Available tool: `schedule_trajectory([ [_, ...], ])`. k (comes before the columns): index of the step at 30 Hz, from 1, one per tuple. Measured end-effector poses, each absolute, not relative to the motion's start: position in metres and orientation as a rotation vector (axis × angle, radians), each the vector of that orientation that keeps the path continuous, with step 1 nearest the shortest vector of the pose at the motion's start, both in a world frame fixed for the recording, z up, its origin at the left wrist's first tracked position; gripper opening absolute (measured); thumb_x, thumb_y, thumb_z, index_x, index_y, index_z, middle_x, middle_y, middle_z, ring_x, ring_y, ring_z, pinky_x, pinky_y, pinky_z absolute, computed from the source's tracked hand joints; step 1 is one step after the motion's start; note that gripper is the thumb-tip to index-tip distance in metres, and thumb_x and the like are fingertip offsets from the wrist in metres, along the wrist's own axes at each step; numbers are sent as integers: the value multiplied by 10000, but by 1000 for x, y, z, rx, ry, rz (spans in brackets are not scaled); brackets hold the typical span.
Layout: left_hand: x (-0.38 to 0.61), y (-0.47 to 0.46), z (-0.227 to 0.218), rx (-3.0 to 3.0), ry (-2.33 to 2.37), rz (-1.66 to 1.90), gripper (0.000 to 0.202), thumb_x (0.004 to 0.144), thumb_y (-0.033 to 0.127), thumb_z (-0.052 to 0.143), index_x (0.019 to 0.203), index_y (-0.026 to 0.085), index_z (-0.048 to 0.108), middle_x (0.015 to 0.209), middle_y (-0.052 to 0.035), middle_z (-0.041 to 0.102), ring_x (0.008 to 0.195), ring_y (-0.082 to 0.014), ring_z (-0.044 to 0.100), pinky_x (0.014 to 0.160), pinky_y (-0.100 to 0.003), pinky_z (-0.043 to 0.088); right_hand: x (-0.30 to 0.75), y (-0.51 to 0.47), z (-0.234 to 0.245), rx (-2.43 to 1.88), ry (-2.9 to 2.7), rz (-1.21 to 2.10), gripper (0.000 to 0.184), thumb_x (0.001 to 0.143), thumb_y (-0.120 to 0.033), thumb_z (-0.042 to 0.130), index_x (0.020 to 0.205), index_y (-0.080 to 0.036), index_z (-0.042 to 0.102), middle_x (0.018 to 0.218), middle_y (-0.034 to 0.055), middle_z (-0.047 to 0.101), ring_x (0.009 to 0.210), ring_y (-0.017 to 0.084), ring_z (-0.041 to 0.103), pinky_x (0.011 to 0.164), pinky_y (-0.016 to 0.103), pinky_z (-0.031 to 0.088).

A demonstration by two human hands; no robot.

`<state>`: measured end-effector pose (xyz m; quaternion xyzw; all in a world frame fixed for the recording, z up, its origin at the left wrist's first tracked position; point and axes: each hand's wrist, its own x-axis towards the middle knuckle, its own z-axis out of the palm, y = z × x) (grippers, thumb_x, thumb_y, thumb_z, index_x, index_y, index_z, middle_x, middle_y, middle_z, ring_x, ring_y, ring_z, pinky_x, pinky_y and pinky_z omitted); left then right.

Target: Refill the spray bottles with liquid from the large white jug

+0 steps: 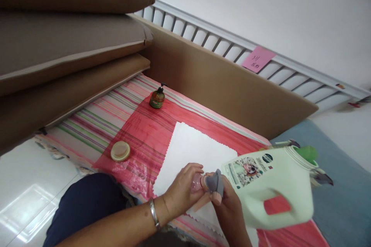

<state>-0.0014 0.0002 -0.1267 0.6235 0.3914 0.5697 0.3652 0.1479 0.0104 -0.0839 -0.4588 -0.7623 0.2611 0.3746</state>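
Note:
My left hand point(184, 185), with a silver bangle on the wrist, is closed around a small pink see-through bottle point(196, 183). Its narrow peach neck points right, toward my right hand point(228, 202). That hand's fingers are closed on a grey piece point(213, 181) at the bottle's neck; its exact kind is unclear, and fingers hide part of it. Both hands are above a white scalloped-edge cloth point(191, 144). Just right of my right hand is a large pale green jug point(278, 185) with a printed label, a handle and a green piece point(308, 154) at its mouth.
A brown pump bottle point(157, 99) stands on a red sheet point(145, 123) over a striped cloth point(95, 121). A round cream lid-like object point(120, 151) lies at left. Stacked cushions point(72, 42), a brown board point(203, 77) and a white railing point(214, 27) border the surface.

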Motion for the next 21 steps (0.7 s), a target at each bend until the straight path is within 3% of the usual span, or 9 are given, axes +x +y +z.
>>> schedule_trajectory([
  [3, -4, -1, -126, 1639, 965, 1487, 424, 711, 116, 661, 1093, 177, 488, 1154, -123, 546, 1102, -220, 515, 954, -385, 432, 144, 8, -81, -1211, -1930, 696, 208, 766, -385, 576, 914, -244, 617, 868, 41, 634, 803, 233, 606, 677, 300, 516],
  [12, -2, -5, -124, 1737, 991, 1546, 311, 841, 359, 551, 1119, 220, 560, 1106, -105, 615, 1100, -226, 536, 923, -401, 444, 123, -8, -92, -1507, -1474, 740, 380, 649, -502, 680, 887, -223, 579, 862, 45, 652, 838, 272, 603, 717, 372, 477],
  [17, -3, -3, -120, 1786, 963, 1557, 279, 858, 295, 534, 1130, 251, 574, 1078, -53, 664, 1097, -215, 525, 932, -401, 433, 120, -9, -97, -1370, -1302, 1032, 370, 670, -428, 701, 954, -213, 599, 958, 59, 679, 939, 283, 605, 813, 412, 488],
  [21, -6, -4, -119, 1728, 959, 1478, 316, 840, 229, 552, 1155, 250, 561, 1147, -47, 624, 1121, -209, 503, 969, -390, 405, 128, -7, -97, -1292, -1322, 1141, 350, 721, -383, 680, 1020, -211, 626, 1085, 77, 672, 1089, 301, 551, 951, 456, 417],
])
